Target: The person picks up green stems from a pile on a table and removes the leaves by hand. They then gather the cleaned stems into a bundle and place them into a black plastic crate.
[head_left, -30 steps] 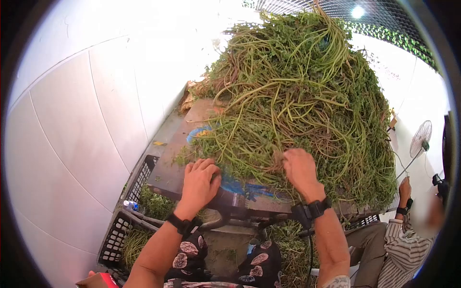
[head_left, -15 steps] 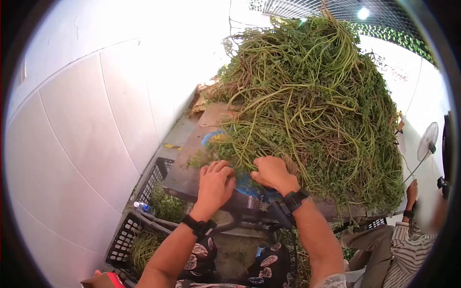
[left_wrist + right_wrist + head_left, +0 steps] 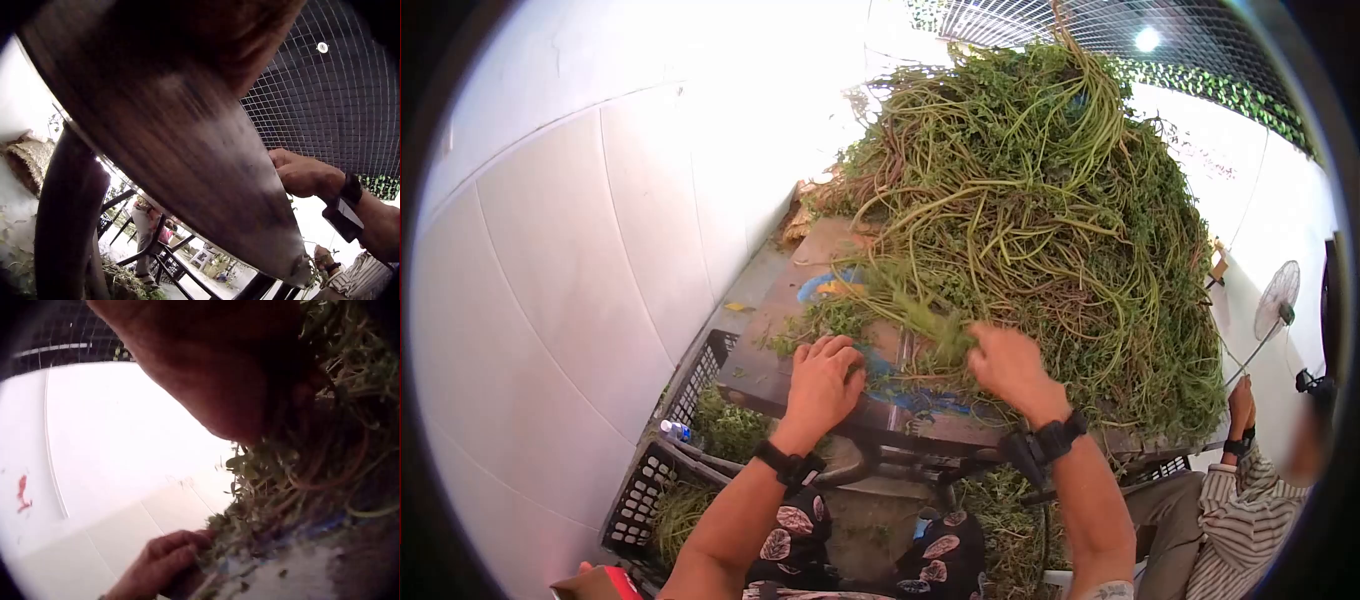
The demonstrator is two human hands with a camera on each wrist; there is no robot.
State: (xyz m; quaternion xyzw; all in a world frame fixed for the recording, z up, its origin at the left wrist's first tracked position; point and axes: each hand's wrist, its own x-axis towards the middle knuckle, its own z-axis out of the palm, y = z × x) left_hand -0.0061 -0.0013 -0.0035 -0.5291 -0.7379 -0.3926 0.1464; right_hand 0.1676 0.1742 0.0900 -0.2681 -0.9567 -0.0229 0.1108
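Green stems (image 3: 937, 328) at the right hand (image 3: 1014, 372) blurred, their ends apparently indistinct.

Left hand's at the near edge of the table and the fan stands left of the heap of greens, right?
Not quite: the head view shows the fan standing to the right of the heap of greens. The left hand is at the near edge of the table.

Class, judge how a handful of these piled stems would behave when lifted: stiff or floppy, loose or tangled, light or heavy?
The stems would probably droop, since many lie in long curves. A handful might drag others along, as they cross and tangle. It is likely light for its bulk, given thin stems and small leaves.
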